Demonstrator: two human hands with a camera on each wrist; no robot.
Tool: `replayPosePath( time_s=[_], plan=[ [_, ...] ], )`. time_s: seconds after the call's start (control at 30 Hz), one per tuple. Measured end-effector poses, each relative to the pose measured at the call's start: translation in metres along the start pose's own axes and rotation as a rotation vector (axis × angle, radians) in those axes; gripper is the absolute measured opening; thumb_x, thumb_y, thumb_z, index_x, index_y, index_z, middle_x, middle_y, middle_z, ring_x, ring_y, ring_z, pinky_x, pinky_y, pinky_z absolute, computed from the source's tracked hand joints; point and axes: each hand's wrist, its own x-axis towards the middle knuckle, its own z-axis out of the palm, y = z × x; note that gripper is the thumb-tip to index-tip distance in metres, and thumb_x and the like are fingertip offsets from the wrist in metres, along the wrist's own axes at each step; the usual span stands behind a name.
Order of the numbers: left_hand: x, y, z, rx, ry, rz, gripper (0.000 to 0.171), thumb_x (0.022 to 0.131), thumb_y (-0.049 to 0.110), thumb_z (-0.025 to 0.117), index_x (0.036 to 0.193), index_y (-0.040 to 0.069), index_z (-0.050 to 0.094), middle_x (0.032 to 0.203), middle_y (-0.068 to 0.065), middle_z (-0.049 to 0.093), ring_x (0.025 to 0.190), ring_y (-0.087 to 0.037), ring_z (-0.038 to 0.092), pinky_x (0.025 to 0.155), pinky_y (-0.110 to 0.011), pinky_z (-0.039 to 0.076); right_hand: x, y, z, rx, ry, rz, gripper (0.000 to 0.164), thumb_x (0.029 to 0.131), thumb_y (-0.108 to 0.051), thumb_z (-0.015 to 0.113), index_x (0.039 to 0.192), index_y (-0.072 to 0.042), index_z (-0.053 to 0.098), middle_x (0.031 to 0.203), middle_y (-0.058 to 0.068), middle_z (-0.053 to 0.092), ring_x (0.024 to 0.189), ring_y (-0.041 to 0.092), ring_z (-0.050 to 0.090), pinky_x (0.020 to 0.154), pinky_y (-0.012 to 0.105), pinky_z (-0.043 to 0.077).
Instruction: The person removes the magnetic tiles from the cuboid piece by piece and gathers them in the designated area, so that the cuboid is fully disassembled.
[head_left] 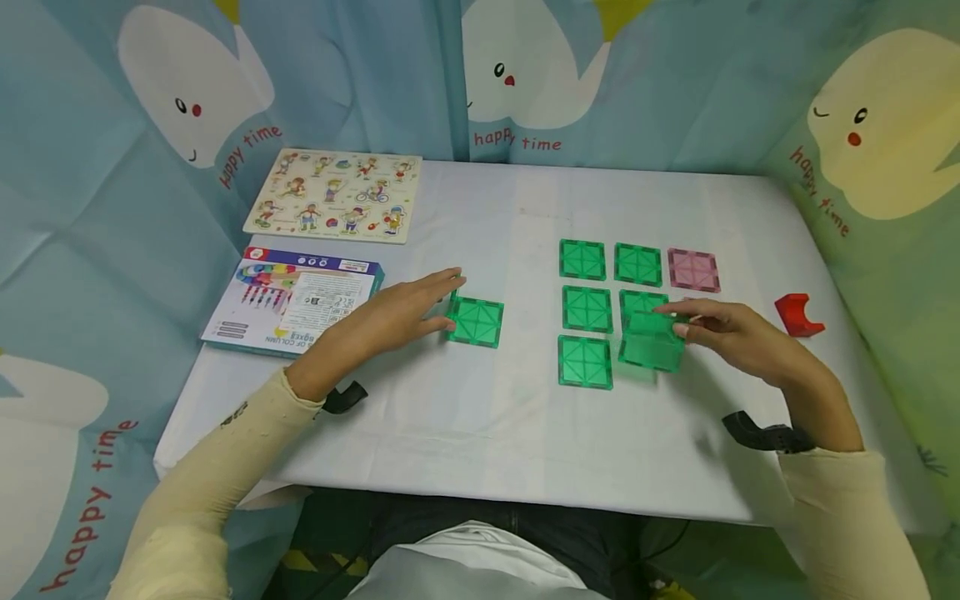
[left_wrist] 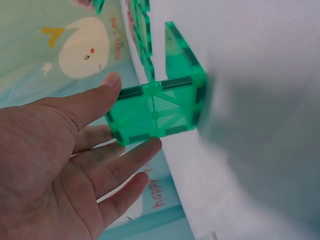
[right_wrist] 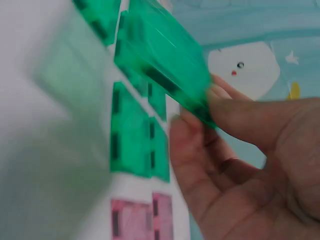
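My left hand (head_left: 401, 310) pinches a green magnetic tile (left_wrist: 155, 114) by its side edges, thumb on one side and fingers on the other. That tile stands on edge, meeting a second green tile (head_left: 478, 323) that lies flat on the table. To the right, my right hand (head_left: 738, 340) grips another green tile (head_left: 651, 352) at its edge between thumb and fingers. This tile is raised, slightly blurred in the right wrist view, and overlaps a flat green tile (head_left: 639, 300). More green tiles (head_left: 585, 361) lie in rows beside it.
A pink tile (head_left: 693, 270) ends the back row, with another partly hidden by my right hand. A red notched block (head_left: 799, 317) lies at the far right. On the left are a box (head_left: 292, 300) and a picture board (head_left: 333, 196). Printed curtains (head_left: 405, 75) enclose the white table (head_left: 465, 425).
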Motion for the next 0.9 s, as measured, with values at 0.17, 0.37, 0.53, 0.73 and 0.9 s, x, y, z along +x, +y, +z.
replayPosePath(
  time_s=[0.17, 0.37, 0.53, 0.73, 0.9],
  plan=[
    [-0.002, 0.000, 0.000, -0.004, 0.007, 0.002, 0.073, 0.105, 0.034, 0.069, 0.165, 0.009, 0.036, 0.175, -0.006, 0.025, 0.150, -0.032, 0.046, 0.120, -0.049, 0.042, -0.014, 0.015, 0.004, -0.029, -0.078, 0.007, 0.034, 0.108, -0.005, 0.058, 0.141, -0.005, 0.066, 0.129, 0.007, 0.063, 0.105, 0.001, 0.058, 0.084, 0.018, 0.054],
    [-0.002, -0.002, 0.000, -0.003, 0.011, -0.001, 0.073, 0.105, 0.035, 0.068, 0.165, 0.010, 0.036, 0.175, -0.006, 0.025, 0.152, -0.031, 0.044, 0.120, -0.049, 0.042, -0.010, 0.021, 0.017, -0.098, -0.072, 0.027, 0.033, 0.106, -0.002, 0.061, 0.137, -0.001, 0.068, 0.125, 0.016, 0.067, 0.100, 0.020, 0.055, 0.074, 0.025, 0.053],
    [-0.003, -0.002, 0.000, 0.003, 0.012, 0.000, 0.073, 0.104, 0.034, 0.069, 0.165, 0.009, 0.037, 0.175, -0.007, 0.025, 0.150, -0.032, 0.046, 0.119, -0.050, 0.044, -0.007, 0.016, 0.028, -0.183, -0.036, 0.126, 0.030, 0.106, -0.009, 0.064, 0.133, 0.002, 0.069, 0.124, 0.023, 0.066, 0.106, 0.035, 0.059, 0.076, 0.026, 0.052],
    [-0.003, -0.002, -0.001, 0.006, 0.017, 0.006, 0.072, 0.104, 0.033, 0.069, 0.164, 0.008, 0.038, 0.175, -0.008, 0.026, 0.151, -0.032, 0.045, 0.118, -0.050, 0.044, -0.004, 0.006, 0.040, -0.252, 0.058, 0.154, 0.024, 0.102, -0.006, 0.069, 0.121, 0.007, 0.072, 0.109, 0.023, 0.060, 0.098, 0.035, 0.056, 0.073, 0.034, 0.049],
    [-0.003, -0.003, -0.001, 0.012, 0.020, 0.016, 0.071, 0.105, 0.034, 0.069, 0.164, 0.007, 0.039, 0.174, -0.008, 0.027, 0.151, -0.031, 0.045, 0.118, -0.051, 0.044, 0.003, -0.006, 0.045, -0.304, 0.073, 0.184, 0.027, 0.103, -0.011, 0.070, 0.124, 0.006, 0.071, 0.112, 0.025, 0.057, 0.100, 0.039, 0.056, 0.070, 0.035, 0.052]
  ],
)
